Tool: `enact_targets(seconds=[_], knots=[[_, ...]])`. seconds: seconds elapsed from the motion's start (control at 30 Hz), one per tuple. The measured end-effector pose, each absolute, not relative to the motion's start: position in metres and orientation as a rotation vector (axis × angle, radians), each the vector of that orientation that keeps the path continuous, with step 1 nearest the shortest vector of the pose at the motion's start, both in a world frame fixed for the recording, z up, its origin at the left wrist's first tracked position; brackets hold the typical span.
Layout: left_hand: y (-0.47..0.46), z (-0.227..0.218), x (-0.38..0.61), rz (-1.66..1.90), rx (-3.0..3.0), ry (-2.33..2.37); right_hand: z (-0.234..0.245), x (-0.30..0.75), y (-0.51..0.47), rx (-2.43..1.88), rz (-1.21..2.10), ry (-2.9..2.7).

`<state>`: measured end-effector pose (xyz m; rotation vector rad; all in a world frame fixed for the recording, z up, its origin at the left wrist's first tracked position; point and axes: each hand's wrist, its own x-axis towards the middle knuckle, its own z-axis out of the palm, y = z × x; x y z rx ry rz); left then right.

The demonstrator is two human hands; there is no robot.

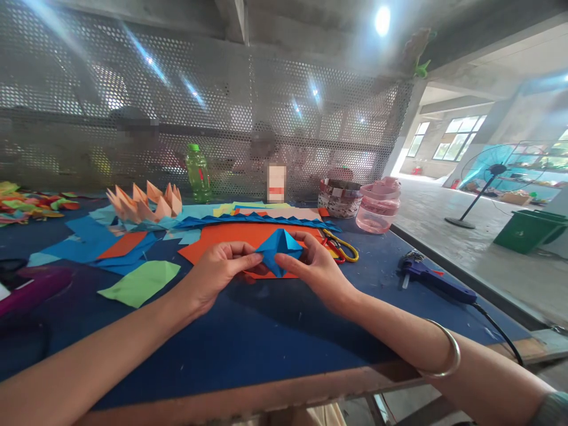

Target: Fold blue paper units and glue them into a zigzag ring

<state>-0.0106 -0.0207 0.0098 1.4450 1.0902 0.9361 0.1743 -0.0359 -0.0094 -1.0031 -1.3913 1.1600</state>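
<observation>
A folded piece of blue paper (280, 248) is held up between my two hands, just above the table. My left hand (226, 263) pinches its left corner between thumb and fingers. On the other side my right hand (317, 266) grips it, thumb on the front face and fingers behind. Under and behind it lies orange paper (213, 238). A long strip of folded blue paper (248, 219) stretches across the table past the orange paper. Red-and-yellow-handled scissors (348, 248) lie beside my right hand, partly hidden.
Peach folded-paper petals (146, 204) stand at the back left, near loose blue sheets (89, 242) and a green paper (142, 284). A green bottle (198, 174), a woven basket (341, 200) and a pink jug (378, 207) stand behind. A corded glue gun (435, 281) lies right.
</observation>
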Motion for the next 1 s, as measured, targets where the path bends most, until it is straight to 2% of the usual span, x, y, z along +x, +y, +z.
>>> enact_targets(seconds=[0.5,0.83,1.0], knots=[[-0.018,0.009,-0.01,0.951,1.43,1.087,-0.018,0.176,-0.031,-0.985,1.159,-1.499],[-0.021,0.006,-0.008,0.717,1.405,0.996,-0.021,0.176,-0.029,-0.95,1.218,-1.442],[-0.019,0.004,-0.01,0.729,1.415,0.998,-0.015,0.175,-0.033,-0.966,1.162,-1.481]])
